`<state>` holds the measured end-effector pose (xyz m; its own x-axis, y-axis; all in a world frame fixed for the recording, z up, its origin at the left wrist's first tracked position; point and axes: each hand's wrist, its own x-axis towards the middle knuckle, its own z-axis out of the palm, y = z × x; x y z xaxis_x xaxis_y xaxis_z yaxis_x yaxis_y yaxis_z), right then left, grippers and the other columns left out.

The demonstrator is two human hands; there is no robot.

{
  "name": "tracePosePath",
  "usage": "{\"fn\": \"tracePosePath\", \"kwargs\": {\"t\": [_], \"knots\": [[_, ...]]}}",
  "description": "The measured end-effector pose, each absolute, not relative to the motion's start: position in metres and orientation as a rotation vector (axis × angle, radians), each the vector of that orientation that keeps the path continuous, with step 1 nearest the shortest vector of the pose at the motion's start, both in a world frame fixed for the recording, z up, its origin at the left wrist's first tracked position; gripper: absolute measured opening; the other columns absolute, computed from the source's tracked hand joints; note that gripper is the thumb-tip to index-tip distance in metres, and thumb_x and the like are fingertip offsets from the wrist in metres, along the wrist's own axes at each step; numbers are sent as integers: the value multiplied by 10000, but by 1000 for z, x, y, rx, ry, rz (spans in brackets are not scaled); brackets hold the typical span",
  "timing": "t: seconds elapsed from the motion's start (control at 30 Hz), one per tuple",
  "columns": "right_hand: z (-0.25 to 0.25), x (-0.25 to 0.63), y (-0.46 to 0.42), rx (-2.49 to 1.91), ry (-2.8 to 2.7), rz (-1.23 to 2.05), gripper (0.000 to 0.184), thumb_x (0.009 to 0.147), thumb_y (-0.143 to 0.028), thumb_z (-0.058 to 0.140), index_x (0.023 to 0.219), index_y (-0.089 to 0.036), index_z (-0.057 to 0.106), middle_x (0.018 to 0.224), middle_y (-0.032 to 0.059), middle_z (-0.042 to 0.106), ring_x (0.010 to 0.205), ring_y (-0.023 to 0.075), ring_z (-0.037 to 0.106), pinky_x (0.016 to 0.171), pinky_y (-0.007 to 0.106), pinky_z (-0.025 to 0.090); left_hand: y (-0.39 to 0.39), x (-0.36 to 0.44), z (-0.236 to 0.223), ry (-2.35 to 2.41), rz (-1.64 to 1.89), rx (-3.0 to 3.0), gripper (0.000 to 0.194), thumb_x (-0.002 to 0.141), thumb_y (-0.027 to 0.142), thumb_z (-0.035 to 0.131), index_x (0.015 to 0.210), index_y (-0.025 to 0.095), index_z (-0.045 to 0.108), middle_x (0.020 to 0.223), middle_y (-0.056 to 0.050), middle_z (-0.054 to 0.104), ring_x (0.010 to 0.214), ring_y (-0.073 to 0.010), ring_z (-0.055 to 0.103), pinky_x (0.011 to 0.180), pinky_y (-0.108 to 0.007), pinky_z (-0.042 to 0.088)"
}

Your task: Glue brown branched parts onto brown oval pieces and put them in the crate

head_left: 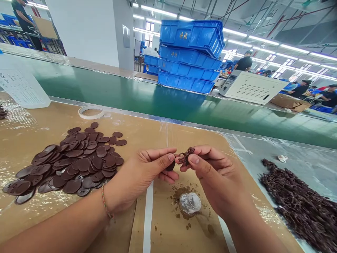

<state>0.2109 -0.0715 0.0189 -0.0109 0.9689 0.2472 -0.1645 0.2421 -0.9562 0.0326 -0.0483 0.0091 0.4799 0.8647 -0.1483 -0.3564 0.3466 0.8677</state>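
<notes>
My left hand point(139, 174) pinches a dark brown oval disc point(170, 166) between thumb and fingers, with most of the disc hidden. My right hand point(213, 172) holds a small twisted dark brown piece point(186, 157) by its fingertips, just beside the disc and apart from it. Left of my hands lies a loose pile of similar discs point(76, 163) on a tan work mat point(158, 225). A heap of dark brown strips point(300, 207) lies to the right. Below my hands sits a clear plastic lid point(190, 203) among brown smears.
A roll of white tape point(91, 112) and a printed sheet point(22, 89) lie at the far side of the mat. Beyond runs a green conveyor belt point(110, 88), with stacked blue plastic crates point(189, 56), a white machine point(251, 87) and several co-workers point(300, 89) behind it.
</notes>
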Motion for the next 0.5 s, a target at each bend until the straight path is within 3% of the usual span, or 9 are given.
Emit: {"fn": "tracePosePath", "kwargs": {"t": [0.13, 0.3, 0.5], "knots": [[17, 213, -69, -913, -1199, 1113, 155, 803, -353, 877, 861, -264, 764, 879, 4, 738, 820, 141, 712, 779, 201, 591, -48, 29, 10, 504, 856, 849, 235, 924, 227, 731, 1152, 178, 759, 1048, -75, 747, 785, -120, 715, 767, -187, 616], [17, 216, -69, -935, -1175, 1105, 190, 792, -381, 883, 859, -260, 753, 891, 11, 735, 845, 188, 718, 795, 284, 610, -48, 26, 10, 415, 807, 863, 395, 862, 109, 786, 1232, 229, 717, 1198, -60, 713, 942, -132, 730, 890, -187, 591], [18, 216, -70, -905, -1189, 1096, 157, 803, -365, 879, 858, -274, 763, 870, 1, 741, 832, 145, 718, 776, 199, 590, -45, 26, 4, 426, 854, 938, 298, 882, 179, 781, 1174, 226, 746, 1093, -37, 732, 870, -114, 718, 837, -185, 599]]}}
